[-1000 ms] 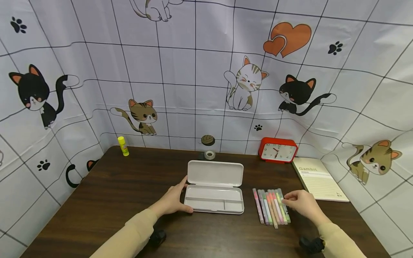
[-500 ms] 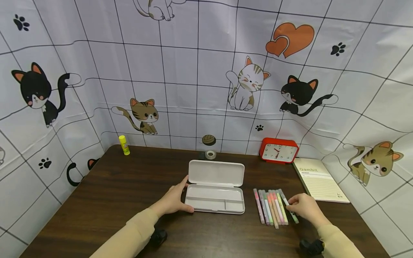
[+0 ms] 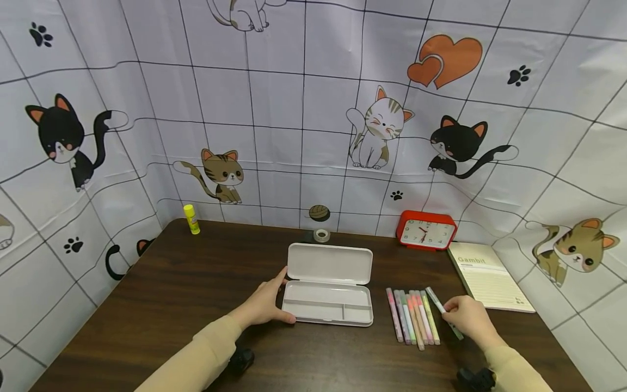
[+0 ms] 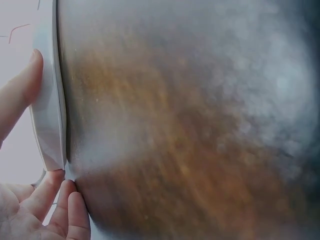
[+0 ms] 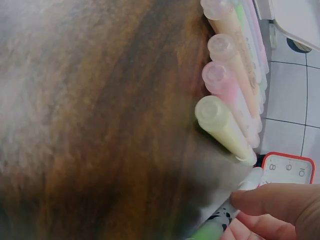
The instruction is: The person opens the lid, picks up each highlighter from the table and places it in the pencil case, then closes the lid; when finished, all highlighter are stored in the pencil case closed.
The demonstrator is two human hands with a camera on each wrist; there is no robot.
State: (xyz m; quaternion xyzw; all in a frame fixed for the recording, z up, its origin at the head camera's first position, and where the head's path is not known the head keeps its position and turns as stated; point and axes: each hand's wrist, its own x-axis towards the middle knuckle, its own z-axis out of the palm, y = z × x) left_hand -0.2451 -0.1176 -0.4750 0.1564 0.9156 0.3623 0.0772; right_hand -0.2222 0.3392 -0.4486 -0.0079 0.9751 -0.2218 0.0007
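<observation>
On the dark wood desk (image 3: pixel 220 261), beside the open pencil case (image 3: pixel 330 263), we seem to be singling out one white-and-green marker (image 3: pixel 435 299).
The row of pastel markers (image 3: pixel 418 320) lies right of the case; our left hand (image 3: pixel 264 302) grips the case's left end, thumb spread from fingers; our right hand (image 3: pixel 468 317) pinches the single marker, slanted off the row's right end. The next move, we judge, calls for a firm pinch and a lift clear of the row.
</observation>
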